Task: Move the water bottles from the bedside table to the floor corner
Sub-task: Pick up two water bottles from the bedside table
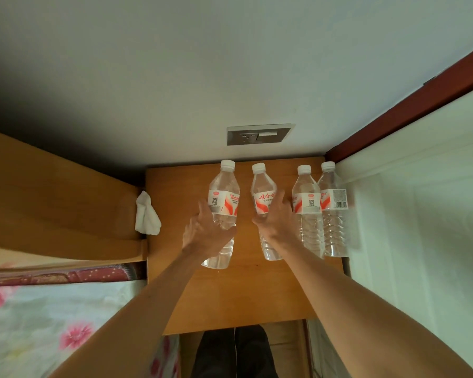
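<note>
Currently left hand curls round leftmost bottle, right hand round second bottle, gap between them. Third bottle, fourth bottle touching, hard by bedside table right edge, curtain alongside.

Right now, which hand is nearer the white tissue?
Left. The left hand grips the leftmost bottle, just right of the tissue; the right hand holds the second bottle, farther right.
</note>
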Demonstrator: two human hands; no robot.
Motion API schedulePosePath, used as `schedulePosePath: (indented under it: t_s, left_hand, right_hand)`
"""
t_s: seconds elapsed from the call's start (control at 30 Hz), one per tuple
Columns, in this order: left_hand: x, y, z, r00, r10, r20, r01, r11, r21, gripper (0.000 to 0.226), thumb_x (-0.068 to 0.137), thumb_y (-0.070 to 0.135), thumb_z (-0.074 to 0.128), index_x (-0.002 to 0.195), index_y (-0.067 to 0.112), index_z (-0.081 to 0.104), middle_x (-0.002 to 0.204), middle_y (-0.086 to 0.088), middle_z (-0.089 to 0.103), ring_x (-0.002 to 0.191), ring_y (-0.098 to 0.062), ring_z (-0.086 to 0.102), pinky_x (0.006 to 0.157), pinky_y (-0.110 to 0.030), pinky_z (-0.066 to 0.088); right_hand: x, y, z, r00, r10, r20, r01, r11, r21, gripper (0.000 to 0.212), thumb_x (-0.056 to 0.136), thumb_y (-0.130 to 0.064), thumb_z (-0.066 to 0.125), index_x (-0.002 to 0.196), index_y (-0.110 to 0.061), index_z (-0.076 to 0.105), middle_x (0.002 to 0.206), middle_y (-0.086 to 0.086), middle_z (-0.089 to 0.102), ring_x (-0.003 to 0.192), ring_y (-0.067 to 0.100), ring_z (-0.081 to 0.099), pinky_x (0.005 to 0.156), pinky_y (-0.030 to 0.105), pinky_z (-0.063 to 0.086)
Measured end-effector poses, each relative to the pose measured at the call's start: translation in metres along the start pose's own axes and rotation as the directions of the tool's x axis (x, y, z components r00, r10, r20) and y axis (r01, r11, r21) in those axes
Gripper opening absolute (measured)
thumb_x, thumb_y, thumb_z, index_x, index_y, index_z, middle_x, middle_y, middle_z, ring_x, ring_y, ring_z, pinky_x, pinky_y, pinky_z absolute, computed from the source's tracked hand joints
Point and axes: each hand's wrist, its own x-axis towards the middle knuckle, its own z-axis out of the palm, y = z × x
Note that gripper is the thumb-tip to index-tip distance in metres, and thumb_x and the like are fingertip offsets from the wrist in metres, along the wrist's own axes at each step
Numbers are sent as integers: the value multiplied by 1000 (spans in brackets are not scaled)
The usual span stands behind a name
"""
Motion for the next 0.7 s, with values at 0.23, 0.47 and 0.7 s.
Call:
schedulePosePath:
  t_s: [0.23, 0.47, 0.7]
  left_hand:
    - [-20, 0, -21, 999, 0, -36, -1, 1000, -5, 70, 75, 48, 75, 122, 23, 29, 108, -2, 61, 87, -20, 67, 72, -37, 60]
    - [-54, 18, -58, 993, 9, -118, -15, 999, -53, 68, 81, 51, 69, 125, 19, 29, 110, -5, 62, 86, -22, 68, 70, -37, 60]
    - [-103, 37, -93, 977, 24, -214, -40, 997, -72, 73, 83, 57, 64, 133, 21, 25, 117, -2, 61, 90, -18, 68, 66, -29, 57]
  right_hand:
    - [-37, -14, -17, 996, -77, -51, 79, 996, 36, 85, 75, -49, 75, 138, -19, 26, 109, 1, 57, 87, 21, 63, 72, 41, 59]
    - [-82, -43, -51, 986, -142, -88, 155, 973, 171, 94, 65, -76, 53, 138, -23, 27, 109, -4, 58, 85, 13, 62, 70, 35, 60]
    - [-126, -73, -103, 960, -255, -116, 275, 937, 218, 87, 70, -75, 62, 137, -32, 28, 111, -13, 59, 81, 2, 61, 62, 12, 47]
